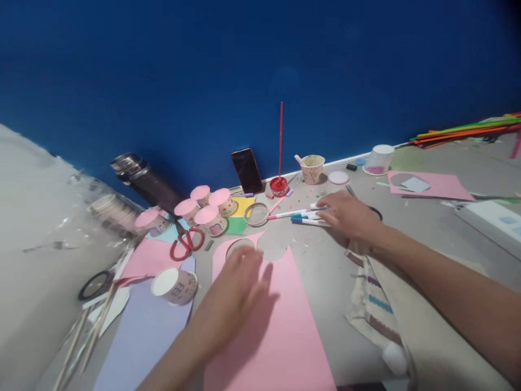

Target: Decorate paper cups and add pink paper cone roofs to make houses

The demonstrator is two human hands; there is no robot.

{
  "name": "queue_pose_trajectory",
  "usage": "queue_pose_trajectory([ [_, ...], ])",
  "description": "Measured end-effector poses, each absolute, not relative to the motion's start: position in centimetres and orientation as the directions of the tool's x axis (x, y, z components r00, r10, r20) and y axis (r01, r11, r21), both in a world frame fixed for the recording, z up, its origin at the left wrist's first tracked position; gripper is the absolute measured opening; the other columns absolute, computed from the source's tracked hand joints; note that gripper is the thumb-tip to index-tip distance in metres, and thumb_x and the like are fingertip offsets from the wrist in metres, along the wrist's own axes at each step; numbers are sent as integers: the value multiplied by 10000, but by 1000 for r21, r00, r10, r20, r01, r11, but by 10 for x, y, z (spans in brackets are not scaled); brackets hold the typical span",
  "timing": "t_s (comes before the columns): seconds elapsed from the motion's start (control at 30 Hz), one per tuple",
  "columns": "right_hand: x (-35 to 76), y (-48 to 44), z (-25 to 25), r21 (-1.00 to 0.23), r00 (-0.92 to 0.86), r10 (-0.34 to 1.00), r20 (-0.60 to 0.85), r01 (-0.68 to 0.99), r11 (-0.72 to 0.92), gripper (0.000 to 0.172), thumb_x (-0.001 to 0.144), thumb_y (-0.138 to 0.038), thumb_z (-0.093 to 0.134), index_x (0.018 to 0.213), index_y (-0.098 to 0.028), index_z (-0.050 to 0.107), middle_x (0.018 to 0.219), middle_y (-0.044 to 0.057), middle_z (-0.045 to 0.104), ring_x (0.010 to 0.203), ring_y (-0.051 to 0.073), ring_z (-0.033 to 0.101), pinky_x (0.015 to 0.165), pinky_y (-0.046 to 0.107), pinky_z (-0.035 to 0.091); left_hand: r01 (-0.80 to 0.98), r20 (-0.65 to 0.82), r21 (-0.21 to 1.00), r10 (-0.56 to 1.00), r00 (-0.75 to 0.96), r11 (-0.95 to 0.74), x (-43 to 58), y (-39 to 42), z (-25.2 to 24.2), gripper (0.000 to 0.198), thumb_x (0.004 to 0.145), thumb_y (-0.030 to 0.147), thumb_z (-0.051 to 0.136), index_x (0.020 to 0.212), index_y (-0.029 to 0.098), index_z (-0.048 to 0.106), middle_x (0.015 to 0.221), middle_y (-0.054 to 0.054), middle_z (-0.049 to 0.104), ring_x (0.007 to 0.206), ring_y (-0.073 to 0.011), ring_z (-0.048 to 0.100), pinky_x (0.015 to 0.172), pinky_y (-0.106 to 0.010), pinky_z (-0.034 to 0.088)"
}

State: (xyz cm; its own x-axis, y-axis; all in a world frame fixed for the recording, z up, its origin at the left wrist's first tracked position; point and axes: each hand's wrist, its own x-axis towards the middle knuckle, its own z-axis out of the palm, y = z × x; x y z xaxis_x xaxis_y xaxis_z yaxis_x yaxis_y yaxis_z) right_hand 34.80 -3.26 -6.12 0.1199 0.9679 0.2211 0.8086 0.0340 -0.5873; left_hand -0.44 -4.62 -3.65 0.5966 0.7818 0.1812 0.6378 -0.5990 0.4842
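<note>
My left hand is over a large pink paper sheet, its fingers bent down on a thin ring near the sheet's far edge. The hand covers most of the ring. Beside it, the sheet's edge has a rounded cut-out. To the right, my right hand is closed with its fingertips at a white-capped marker in a small group of markers. A blue-capped marker lies just below. Another round ring lies beyond the pink sheet.
Pink-topped paper cups, red-handled scissors and a dark flask stand or lie on the left. A phone leans on the blue wall beside a red paint pot. A cloth pouch lies under my right forearm.
</note>
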Motion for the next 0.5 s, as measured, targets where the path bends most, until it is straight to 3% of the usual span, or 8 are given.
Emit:
queue_pose_trajectory([
  [0.1,397,-35,-50,-520,270,941,205,844,-128,192,875,-328,665,707,-236,657,721,88,703,669,242,588,615,349,352,622,272,318,697,663,-715,-48,-99,-79,847,807,362,805,1585,439,479,1555,-78,606,1365,-384,624,979,-485,633],
  [0.17,425,-41,-48,-454,291,952,90,863,-221,319,784,-348,774,548,-242,588,525,37,600,514,185,503,543,334,301,617,266,175,640,720,-767,-65,-122,-108,1017,760,395,852,1646,460,358,1549,-79,618,1394,-405,602,1003,-496,622],
  [0.23,441,-46,-53,-414,301,954,2,868,-273,347,709,-386,856,527,-246,596,491,22,587,460,162,474,507,328,292,608,249,139,622,742,-781,-70,-137,-124,1064,769,446,849,1681,386,303,1587,-135,572,1454,-423,541,1114,-548,548],
  [0.3,446,-47,-64,-382,306,950,-60,872,-305,376,666,-423,907,526,-249,603,493,29,589,445,160,470,498,335,305,561,205,44,557,805,-827,-67,-146,-124,1123,753,489,831,1700,285,264,1684,-178,429,1533,-448,428,1176,-592,476],
  [0.4,448,-40,-81,-359,308,947,-90,877,-319,457,659,-457,936,491,-264,557,451,25,517,437,167,449,513,356,327,605,96,-29,600,794,-796,-63,-154,-110,1116,684,185,793,1682,237,296,1740,-180,314,1609,-434,281,1236,-614,393],
  [0.5,455,-31,-93,-376,315,942,-115,864,-335,508,616,-407,977,461,-269,514,391,-1,443,403,166,432,497,362,333,552,84,47,554,828,-833,-66,-158,-96,999,695,62,633,1643,231,366,1710,-168,389,1622,-384,272,1263,-620,356],
])
